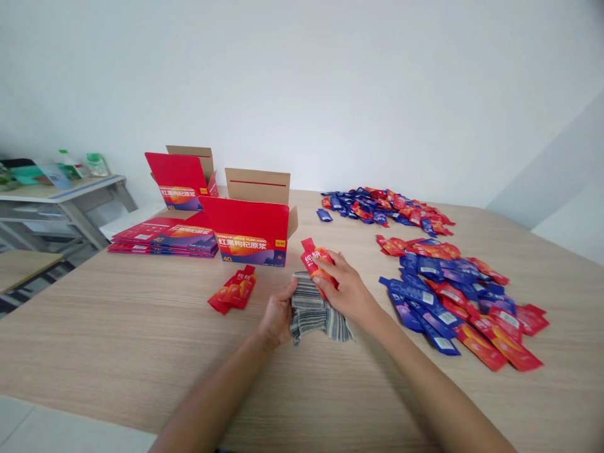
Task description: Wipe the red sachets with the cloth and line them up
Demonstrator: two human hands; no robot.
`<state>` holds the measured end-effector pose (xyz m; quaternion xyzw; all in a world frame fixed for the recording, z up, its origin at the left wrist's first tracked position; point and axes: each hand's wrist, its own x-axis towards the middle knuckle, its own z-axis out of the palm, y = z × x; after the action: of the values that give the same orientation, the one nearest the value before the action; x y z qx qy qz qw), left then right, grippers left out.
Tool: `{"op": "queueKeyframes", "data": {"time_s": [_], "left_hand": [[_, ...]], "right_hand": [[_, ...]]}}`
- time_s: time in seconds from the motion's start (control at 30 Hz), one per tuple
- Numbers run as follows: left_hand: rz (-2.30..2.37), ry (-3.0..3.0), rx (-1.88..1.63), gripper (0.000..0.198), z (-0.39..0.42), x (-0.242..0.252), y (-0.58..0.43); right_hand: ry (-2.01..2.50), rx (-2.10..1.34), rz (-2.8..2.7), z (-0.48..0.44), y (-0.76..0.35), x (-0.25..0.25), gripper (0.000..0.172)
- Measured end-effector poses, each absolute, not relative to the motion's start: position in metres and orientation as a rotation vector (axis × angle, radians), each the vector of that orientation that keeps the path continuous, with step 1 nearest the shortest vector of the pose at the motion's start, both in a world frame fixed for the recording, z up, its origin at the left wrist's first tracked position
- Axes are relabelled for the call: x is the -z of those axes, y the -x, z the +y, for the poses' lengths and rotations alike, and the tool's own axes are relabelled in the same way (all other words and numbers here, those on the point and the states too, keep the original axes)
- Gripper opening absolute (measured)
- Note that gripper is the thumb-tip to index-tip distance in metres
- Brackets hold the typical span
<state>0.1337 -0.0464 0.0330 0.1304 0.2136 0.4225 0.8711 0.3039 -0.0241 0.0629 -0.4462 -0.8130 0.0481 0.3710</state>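
Observation:
Over the middle of the table, my left hand (277, 313) is closed on a grey striped cloth (311, 311), thumb on top. My right hand (346, 286) grips a red pouch (311, 258) with a spout-shaped top, holding it against the cloth. To the left lie a few red pouches (236, 287), overlapping. Behind them stands an open red carton (250, 233), its flaps raised; its inside is hidden from this angle. Right of my right hand spreads a heap of red and blue pouches (443, 296).
A second open carton (182, 179) stands farther back on the left, behind a stack of flattened cartons (165, 236). Another pile of mixed pouches (377, 206) lies near the wall. At far left a side desk (61, 189) holds bottles and other items.

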Motion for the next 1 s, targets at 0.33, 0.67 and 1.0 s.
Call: {"op": "queueKeyframes", "data": {"time_s": [0.33,0.67,1.0], "left_hand": [[0.386,-0.318,-0.998,0.042,-0.04,-0.047,-0.119],[0.423,-0.324,-1.084,0.043,-0.039,-0.051,-0.12],[0.424,-0.306,-1.115,0.045,-0.031,-0.05,-0.111]], "right_hand": [[1.024,0.071,-2.386,-0.052,-0.298,-0.091,0.04],[0.971,0.042,-2.544,-0.048,-0.297,-0.08,0.098],[0.915,0.002,-2.687,-0.057,-0.293,-0.082,0.07]]}}
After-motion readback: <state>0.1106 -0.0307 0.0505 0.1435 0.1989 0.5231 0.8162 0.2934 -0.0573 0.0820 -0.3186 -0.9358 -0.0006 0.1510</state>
